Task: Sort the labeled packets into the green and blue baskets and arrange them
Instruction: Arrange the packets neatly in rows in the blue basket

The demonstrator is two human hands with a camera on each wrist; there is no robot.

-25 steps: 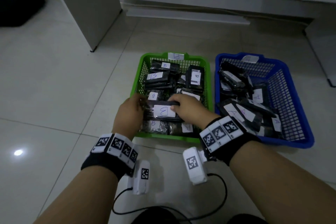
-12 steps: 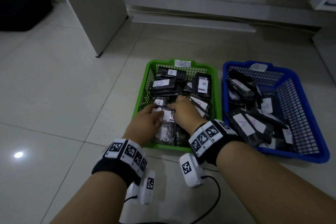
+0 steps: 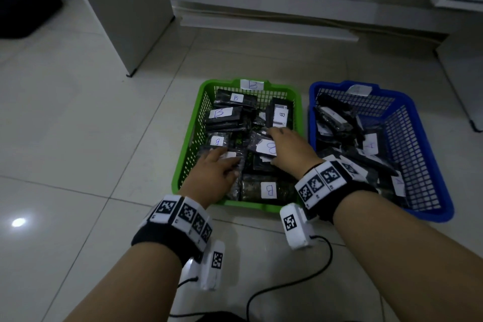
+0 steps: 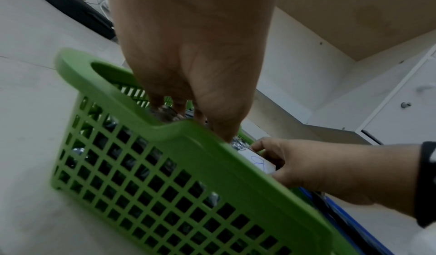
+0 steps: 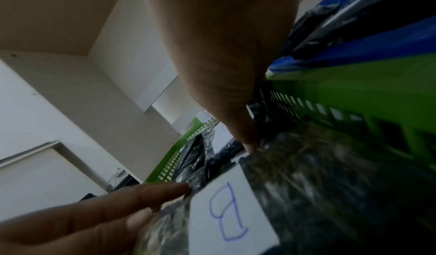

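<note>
The green basket (image 3: 188, 154), tagged B on its far rim, holds several black packets with white B labels. My right hand (image 3: 283, 145) is inside it near the middle right and grips a B packet (image 3: 265, 148) between thumb and fingers; the left wrist view shows that right hand (image 4: 306, 166) pinching the label (image 4: 261, 163). My left hand (image 3: 219, 162) reaches over the front left rim with straight fingers resting on packets there. Another B packet (image 3: 268, 189) lies flat at the front. The blue basket (image 3: 423, 165) to the right holds packets labeled A (image 3: 369, 145).
Both baskets sit side by side on pale floor tiles. A white cabinet panel (image 3: 125, 8) stands at the back left, a wall ledge (image 3: 269, 26) runs behind the baskets, and a black bag (image 3: 26, 5) lies far left. Cables (image 3: 287, 287) trail by my wrists.
Both hands held one B packet at the front middle. Now the right hand has moved back and right gripping a B packet, while the left has let go and lies flat.
</note>
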